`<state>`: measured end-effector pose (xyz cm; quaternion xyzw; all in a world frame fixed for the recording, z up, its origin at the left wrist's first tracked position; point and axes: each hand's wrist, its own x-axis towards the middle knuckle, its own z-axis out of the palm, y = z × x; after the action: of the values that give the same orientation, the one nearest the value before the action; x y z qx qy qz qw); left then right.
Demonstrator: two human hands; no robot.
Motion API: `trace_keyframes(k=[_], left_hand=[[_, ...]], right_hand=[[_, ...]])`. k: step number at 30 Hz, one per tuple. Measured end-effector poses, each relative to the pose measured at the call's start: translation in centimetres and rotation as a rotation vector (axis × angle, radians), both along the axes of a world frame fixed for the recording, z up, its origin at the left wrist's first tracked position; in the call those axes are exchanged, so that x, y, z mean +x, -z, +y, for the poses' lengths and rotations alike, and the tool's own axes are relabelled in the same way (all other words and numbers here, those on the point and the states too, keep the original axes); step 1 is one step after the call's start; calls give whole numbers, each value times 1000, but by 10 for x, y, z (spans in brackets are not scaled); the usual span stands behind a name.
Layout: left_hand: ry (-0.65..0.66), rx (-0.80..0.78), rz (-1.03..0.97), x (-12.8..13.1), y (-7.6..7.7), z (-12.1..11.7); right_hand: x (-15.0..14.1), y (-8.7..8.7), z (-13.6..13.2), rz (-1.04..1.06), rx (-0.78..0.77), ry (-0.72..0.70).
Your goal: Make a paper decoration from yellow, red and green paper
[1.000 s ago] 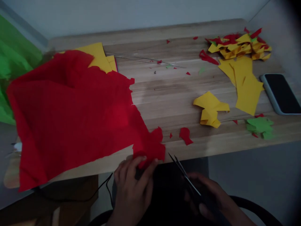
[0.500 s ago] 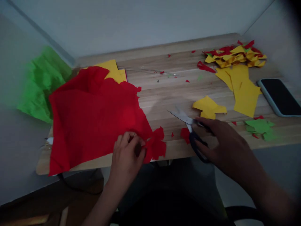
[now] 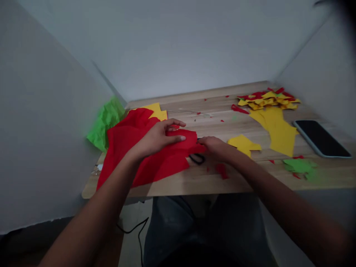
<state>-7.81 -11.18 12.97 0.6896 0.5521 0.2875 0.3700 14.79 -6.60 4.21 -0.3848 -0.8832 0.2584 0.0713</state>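
Observation:
A large red sheet of thin, cloth-like paper (image 3: pixel 155 170) with a ragged right edge lies over the left part of the table. My left hand (image 3: pixel 158 139) rests on it, thumb and index finger spread apart. At the sheet's right edge my right hand (image 3: pixel 213 146) is closed, its fingertips at a red flap that reaches under it. Just beside these fingers shows the dark handle loop of the scissors (image 3: pixel 197 159); their blades are hidden, and no finger is visible in this loop. A small red scrap (image 3: pixel 221 170) lies nearer the front edge.
Crumpled green paper (image 3: pixel 104 122) sits at the left wall. Yellow paper (image 3: pixel 158 111) lies behind the red sheet. Rightward are a yellow cutout (image 3: pixel 243 144), a pile of yellow and red pieces (image 3: pixel 268 100), yellow strips (image 3: pixel 282 137), green scraps (image 3: pixel 300 167) and a phone (image 3: pixel 322 139).
My left hand has moved up from the sheet's lower right edge and spread its fingers. My right hand has come left to the red paper. The scissors' blades are now out of sight.

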Motion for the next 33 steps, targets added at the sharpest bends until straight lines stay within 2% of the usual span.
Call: trace_keyframes(k=[3, 5, 8, 10, 11, 13, 15, 16, 18, 21, 23, 26, 30, 33], left_hand=[[202, -7, 133, 30, -4, 30], [351, 14, 186, 60, -6, 52], [487, 30, 201, 109, -3, 82], [477, 59, 134, 137, 5, 100], [424, 97, 89, 147, 12, 107], [238, 178, 58, 161, 30, 117], [70, 160, 174, 167, 54, 120], [56, 79, 274, 168, 66, 119], [101, -7, 327, 171, 89, 113], [136, -21, 299, 179, 113, 104], [128, -7, 258, 186, 121, 102], [108, 48, 250, 192, 125, 101], [180, 80, 276, 189, 126, 99], [239, 53, 193, 182, 131, 97]], right_hand=[[47, -22, 10, 383, -155, 125], [74, -36, 10, 574, -199, 143], [100, -43, 8, 533, -142, 257], [112, -35, 10, 497, -123, 441], [117, -28, 13, 522, -141, 529], [126, -11, 21, 642, -180, 645], [133, 8, 29, 806, -229, 738], [136, 18, 33, 878, -254, 793], [138, 35, 39, 972, -268, 880], [138, 55, 46, 968, -183, 928], [138, 63, 50, 917, -107, 963], [137, 69, 51, 833, -34, 974], [135, 67, 49, 786, -11, 953], [135, 64, 46, 801, -40, 960]])
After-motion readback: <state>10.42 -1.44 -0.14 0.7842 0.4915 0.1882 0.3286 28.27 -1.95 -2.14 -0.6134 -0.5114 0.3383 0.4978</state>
